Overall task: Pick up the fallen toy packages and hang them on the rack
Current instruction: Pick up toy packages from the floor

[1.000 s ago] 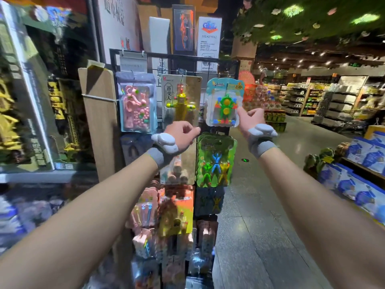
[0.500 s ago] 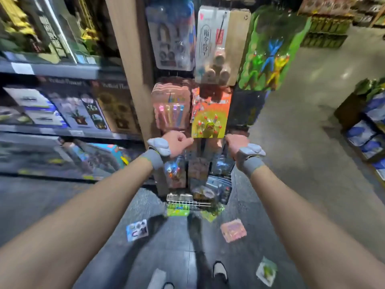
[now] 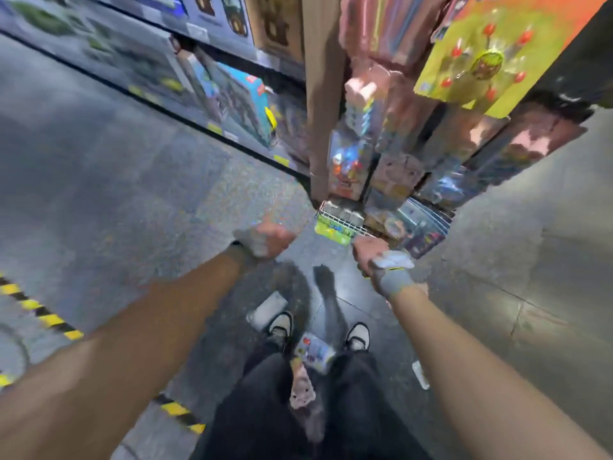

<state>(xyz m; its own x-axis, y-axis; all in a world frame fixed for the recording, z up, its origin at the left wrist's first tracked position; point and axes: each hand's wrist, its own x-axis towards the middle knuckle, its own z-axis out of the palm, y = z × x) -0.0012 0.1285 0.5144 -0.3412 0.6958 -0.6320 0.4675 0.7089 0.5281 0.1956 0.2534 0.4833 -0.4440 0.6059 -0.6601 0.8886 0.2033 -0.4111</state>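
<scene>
Colourful package [image 3: 315,351] flat on floor, lower centre; pink package [image 3: 302,391] just below; white package [image 3: 268,308] upper left of it. Rack [image 3: 335,215] upper right, loaded.

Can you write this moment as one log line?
left hand: blurred, grip unclear | right hand: grip unclear | colourful flat toy package: on floor between shoes | wire toy rack: ahead

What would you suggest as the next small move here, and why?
I would probably crouch and lower the right hand toward the package on the floor between the shoes. It looks like the nearest fallen one, that hand seems to hold nothing (the picture is blurred), and it hovers well above the floor near the base of the rack.
</scene>
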